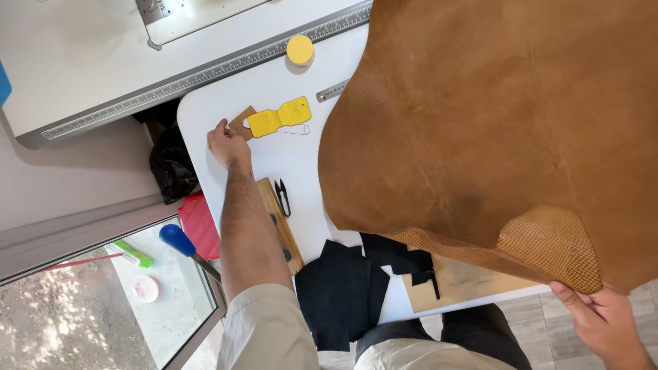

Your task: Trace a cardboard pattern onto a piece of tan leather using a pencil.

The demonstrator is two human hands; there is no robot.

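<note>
1. Right hand (603, 322) has the turned-up corner of the big tan leather hide (493, 123) pinched at the near edge of the white worktop (281, 161), thumb on top and fingers closed under it. The scaly textured side shows on that folded flap, while the smooth suede-like side faces up over the rest.

2. Left hand (226, 145) is stretched out flat with fingers loosely apart, gripping nothing. Its fingertips sit right at the small brown leather piece (240, 122), which lies under the end of the yellow pattern template (279, 116). I can't tell if it's actually pressing the piece or just touching beside it.

3. If it were me, I'd keep that corner grip low and wide so the hide doesn't crease, and move it slowly. It's draped over most of the worktop and already covers part of a short metal ruler (333, 90), so it could easily drag small stuff along.

4. Watch the thread snips (282, 197), which lie just left of the hide's edge, beside the left forearm.

5. The hide is well apart from the left hand. The template and a bare strip of worktop sit between them.

6. The black leather cut pieces (349, 288) are stacked at the near edge, partly tucked under the hide. The yellow round tin (299, 49) sits at the far edge.
</note>
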